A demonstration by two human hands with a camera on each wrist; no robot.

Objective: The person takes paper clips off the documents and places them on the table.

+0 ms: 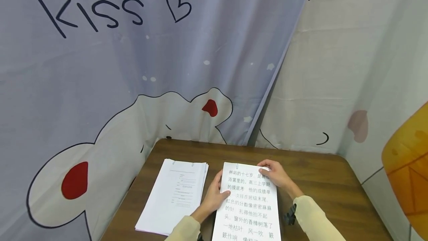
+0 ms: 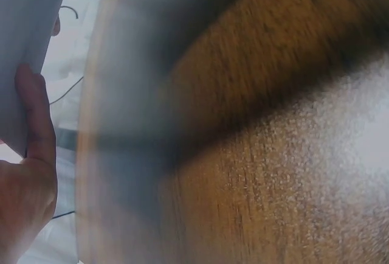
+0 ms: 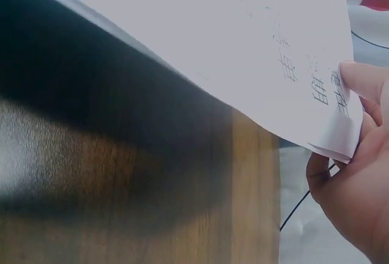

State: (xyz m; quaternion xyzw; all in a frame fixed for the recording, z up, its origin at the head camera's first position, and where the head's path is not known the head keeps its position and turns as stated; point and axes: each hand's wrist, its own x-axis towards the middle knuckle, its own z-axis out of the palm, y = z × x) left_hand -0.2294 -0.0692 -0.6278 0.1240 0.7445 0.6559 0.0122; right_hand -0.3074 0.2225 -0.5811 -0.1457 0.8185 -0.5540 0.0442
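Note:
Both hands hold a sheaf of white paper [image 1: 249, 211] printed with large Chinese characters, raised over the table. A paper clip [image 1: 237, 166] sits on its top edge, left of centre. My left hand [image 1: 214, 198] grips the left edge, thumb on the printed face and fingers behind. In the left wrist view, fingers lie against the back of the sheaf [image 2: 27, 45]. At the top right corner, my right hand [image 1: 275, 174] pinches the paper. The right wrist view shows its thumb on the print and the corner of the sheaf [image 3: 331, 136] bending slightly.
A second paper stack [image 1: 160, 196] with small print lies on the brown wooden table [image 1: 317, 181], left of my left hand. Clips show along its top edge. A printed curtain [image 1: 187, 66] hangs behind the table, and light cloth [image 1: 354, 122] on the right.

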